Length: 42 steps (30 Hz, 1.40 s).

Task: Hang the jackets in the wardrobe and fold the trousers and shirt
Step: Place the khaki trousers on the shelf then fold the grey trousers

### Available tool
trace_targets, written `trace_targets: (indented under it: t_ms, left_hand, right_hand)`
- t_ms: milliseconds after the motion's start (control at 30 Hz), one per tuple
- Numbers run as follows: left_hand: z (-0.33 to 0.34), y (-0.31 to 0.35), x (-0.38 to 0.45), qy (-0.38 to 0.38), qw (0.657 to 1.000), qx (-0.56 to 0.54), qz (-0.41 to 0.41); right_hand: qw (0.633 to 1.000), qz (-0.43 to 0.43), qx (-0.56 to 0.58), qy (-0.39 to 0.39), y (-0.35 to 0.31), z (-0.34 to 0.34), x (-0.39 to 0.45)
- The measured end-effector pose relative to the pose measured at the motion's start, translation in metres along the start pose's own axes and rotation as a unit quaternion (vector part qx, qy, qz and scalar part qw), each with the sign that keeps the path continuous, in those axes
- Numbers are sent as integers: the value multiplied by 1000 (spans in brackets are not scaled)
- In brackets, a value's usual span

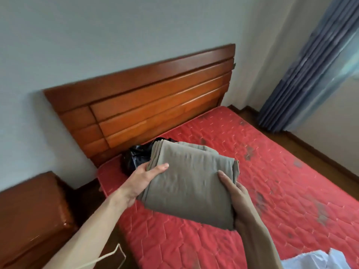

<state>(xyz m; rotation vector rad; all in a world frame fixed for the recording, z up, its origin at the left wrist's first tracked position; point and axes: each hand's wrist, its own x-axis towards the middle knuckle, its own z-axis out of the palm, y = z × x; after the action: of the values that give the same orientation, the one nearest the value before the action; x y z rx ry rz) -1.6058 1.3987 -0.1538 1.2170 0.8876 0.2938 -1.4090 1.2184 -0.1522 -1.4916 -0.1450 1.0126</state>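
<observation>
Head view | brown bedside cabinet [33, 216] far left | left hand [143, 181] grips folded grey-green trousers [190, 183], thumb on top | black garment [136, 158] behind, by wooden headboard [147, 101] | right hand [237, 199] grips trousers' right edge | trousers held above red mattress [272, 171] | white cloth [318, 261] bottom right

Khaki trousers [190, 181], red quilted mattress [272, 171]

Light: soft daylight from behind the blue pleated curtain [303, 74], upper right.
Glare: faint sheen on the glossy brown wooden headboard [147, 105].
Quality: slight blur; wide-angle bending at edges.
</observation>
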Motion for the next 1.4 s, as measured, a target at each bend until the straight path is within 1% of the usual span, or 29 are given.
trace_targets:
  t_ms: [200,367,567,800,900,1133,1300,1400]
  left_hand:
    - [-111,13,-58,93,994,-47,16]
    - [-210,14,-117,179,981,-70,33]
    - [-323,1,-185,278,953,-104,51]
    - [-428,-33,-250,369,911,-159,89]
    - [-459,-51,-278,411,887,-188,95]
    - [-514,-77,-329,500,815,-273,107]
    - [-550,-87,-352,575,751,-296,130]
    - [-570,-89,-363,619,718,-290,130]
  right_hand:
    - [995,10,-40,-87,-2,122,-10]
    - [983,8,-95,-158,15,237,-19]
    - [961,12,-133,-243,44,377,-46]
    - [937,13,-168,-306,90,515,-73]
    - [925,31,-184,-331,109,563,-89]
    - [891,73,-234,-382,147,663,-114]
    - [852,77,-278,-437,173,738,-123]
    - [814,92,-307,-484,186,783,-130]
